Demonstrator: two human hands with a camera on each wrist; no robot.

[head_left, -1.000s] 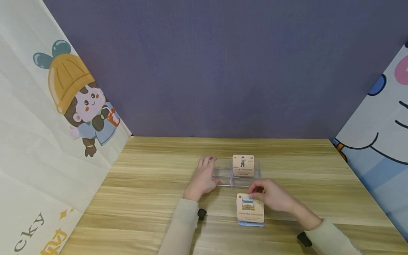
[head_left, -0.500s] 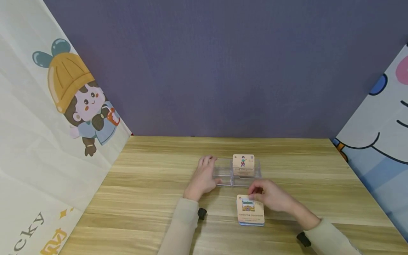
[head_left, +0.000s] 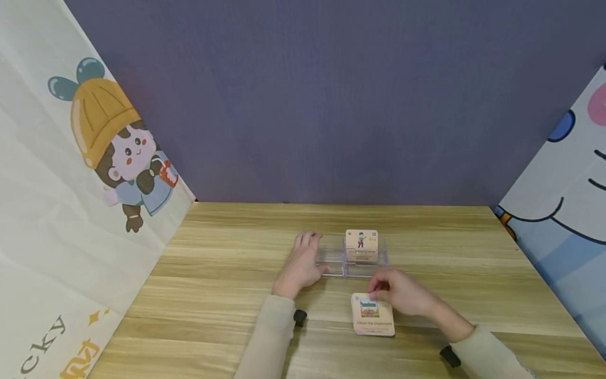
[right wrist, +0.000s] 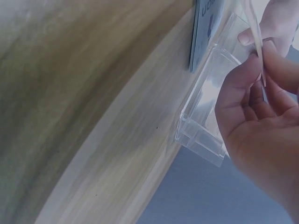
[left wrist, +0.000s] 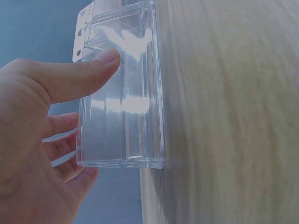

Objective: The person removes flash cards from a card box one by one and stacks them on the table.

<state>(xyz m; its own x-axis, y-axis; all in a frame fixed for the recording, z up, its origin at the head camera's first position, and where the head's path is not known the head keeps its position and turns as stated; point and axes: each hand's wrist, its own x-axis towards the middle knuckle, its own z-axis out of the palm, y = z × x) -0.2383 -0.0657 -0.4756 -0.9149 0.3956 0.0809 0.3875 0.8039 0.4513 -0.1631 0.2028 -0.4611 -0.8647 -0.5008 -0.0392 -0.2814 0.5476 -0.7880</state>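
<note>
A person's left hand (head_left: 300, 266) gripped the left end of a clear holder (head_left: 331, 256) on a wooden table (head_left: 227, 268), while the right hand (head_left: 402, 292) pinched a card (head_left: 374, 317) printed "clean the classroom" by its top edge. The head view gave the card's picture and lettering and seemed to lay it squarely over the pack; the right wrist view, catching it edge-on between thumb and fingertip, showed it raised apart from a card stack (right wrist: 203, 35) on the tabletop. From the left wrist, the thumb (left wrist: 81, 77) was seen across the front of the holder and the fingers (left wrist: 60, 145) around its back edge, a grip only partly visible from above. The pinched card hung below the right fingertips, in front of the holder and nearer the person, as a second card (head_left: 362, 243) stood in the holder's right-hand side.
</note>
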